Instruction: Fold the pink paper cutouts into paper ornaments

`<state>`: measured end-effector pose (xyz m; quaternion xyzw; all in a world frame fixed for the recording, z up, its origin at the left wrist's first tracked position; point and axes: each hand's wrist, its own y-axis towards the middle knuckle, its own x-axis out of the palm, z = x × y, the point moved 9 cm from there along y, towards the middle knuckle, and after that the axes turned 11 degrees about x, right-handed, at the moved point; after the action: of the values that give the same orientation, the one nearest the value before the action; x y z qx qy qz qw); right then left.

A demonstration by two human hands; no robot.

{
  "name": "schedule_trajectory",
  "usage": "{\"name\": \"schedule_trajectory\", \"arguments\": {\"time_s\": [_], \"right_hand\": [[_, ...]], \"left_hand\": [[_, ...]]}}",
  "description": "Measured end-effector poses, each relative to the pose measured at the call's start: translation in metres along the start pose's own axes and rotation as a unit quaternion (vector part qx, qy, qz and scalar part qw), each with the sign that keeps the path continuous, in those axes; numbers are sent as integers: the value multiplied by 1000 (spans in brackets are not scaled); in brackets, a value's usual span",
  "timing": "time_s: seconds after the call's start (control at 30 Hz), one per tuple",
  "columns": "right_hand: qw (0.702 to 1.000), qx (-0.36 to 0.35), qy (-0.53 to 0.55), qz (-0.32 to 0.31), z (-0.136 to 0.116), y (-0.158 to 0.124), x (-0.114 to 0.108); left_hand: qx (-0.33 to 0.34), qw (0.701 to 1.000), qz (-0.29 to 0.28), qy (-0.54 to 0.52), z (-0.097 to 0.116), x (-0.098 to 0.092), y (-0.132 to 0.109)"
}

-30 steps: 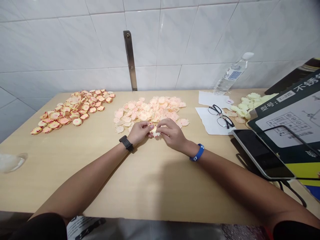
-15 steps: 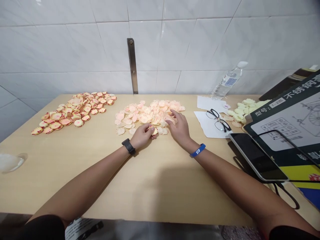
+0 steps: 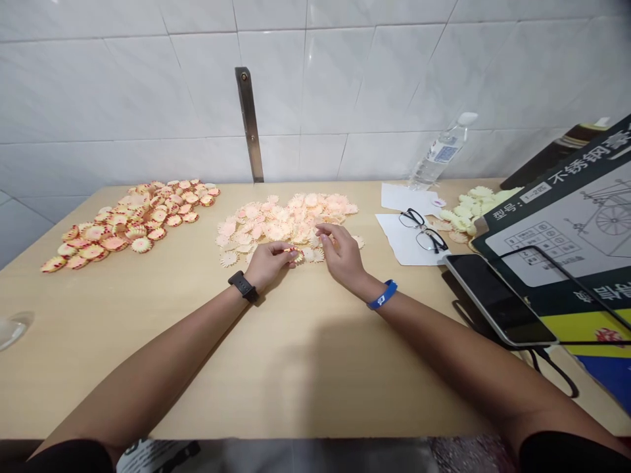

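I have left hand (image 3: 269,263) pinching small flower cutout (image 3: 297,257) at fingertips, on front edge of pale flower pile (image 3: 280,222). Right hand (image 3: 341,255) open, loose, just right of cutout, not touching. Cutout round, no clear long axis.

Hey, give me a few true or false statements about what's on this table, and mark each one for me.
1. The left hand pinches a small flower-shaped piece. True.
2. The blue wristband is on the left wrist. False: the blue wristband is on the right wrist, and the left wrist wears a black watch.
3. The eyeglasses rest on white paper. True.
4. The pale yellow pile is at the far left of the table. False: the pale yellow pile is at the right, past the eyeglasses, and the red-edged pile is at the left.
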<state>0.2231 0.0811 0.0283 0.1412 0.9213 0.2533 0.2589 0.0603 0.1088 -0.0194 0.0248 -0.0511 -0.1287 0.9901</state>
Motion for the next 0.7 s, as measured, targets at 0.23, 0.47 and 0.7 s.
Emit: {"name": "schedule_trajectory", "arguments": {"time_s": [0.23,0.47,0.7], "right_hand": [[998,-51,-12,-24,-14,-7,5],[985,-96,4,-146,-30,-22,30],[987,10,45,-153,-19,-18,31]], "left_hand": [[-8,999,31,-17,-1,-5,1],[-4,1000,21,14,-2,-7,1],[-16,1000,8,-1,-4,-2,-1]]}}
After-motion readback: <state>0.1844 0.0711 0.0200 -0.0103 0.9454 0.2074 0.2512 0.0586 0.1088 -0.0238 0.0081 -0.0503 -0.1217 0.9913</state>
